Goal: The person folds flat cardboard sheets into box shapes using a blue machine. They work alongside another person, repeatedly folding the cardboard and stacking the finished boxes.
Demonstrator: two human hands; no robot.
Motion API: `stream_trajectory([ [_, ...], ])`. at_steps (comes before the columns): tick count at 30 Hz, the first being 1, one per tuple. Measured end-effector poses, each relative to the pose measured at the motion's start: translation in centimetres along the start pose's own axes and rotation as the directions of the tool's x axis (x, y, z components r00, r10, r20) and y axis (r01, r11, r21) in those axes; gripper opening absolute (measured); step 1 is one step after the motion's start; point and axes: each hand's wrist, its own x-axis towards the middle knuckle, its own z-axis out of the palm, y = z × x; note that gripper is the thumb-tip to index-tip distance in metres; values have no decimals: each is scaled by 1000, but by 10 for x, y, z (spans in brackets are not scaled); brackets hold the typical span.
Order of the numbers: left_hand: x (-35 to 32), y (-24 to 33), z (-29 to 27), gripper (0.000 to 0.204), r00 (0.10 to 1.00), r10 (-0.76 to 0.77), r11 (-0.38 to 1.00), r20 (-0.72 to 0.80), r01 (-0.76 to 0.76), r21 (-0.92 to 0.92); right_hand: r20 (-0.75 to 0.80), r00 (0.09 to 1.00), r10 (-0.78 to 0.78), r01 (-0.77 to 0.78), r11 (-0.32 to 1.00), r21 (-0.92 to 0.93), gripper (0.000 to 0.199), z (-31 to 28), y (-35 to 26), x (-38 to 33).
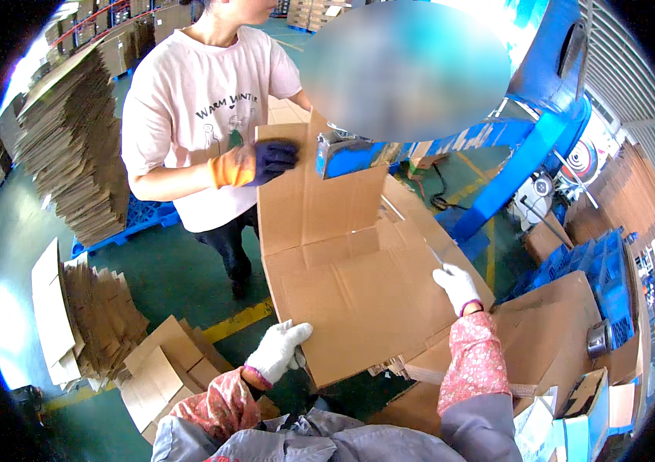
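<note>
A large flat brown cardboard box blank [343, 262] lies tilted in front of me, under the head of a blue machine [531, 115]. My left hand [279, 348], in a white glove, grips its near left edge. My right hand [457, 285], also in a white glove, rests on its right edge with the fingers curled on the board. Across from me a person in a pale T-shirt [196, 100] holds the far top edge with a hand in an orange and dark glove [256, 163].
A tall stack of flattened cardboard [73, 146] stands at the left on a blue pallet [139, 219]. More folded boards [104, 316] lie on the green floor at lower left. Cardboard sheets [551, 331] and blue crates [604, 269] are at the right.
</note>
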Motion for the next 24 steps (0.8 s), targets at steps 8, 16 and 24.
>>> stream_trajectory([
  [8, -66, 44, 10, 42, 991, 137, 964, 8, -132, -231, 13, 948, -317, 317, 948, -9, 55, 5, -94, 48],
  [16, -85, 77, 36, 35, 978, 188, 901, -93, -209, -380, -32, 918, -396, 394, 897, 202, 47, -35, -134, 44],
  [24, -80, 114, 48, 52, 977, 211, 905, 27, -185, -383, -79, 897, -435, 442, 883, 157, 45, -106, -188, 41],
])
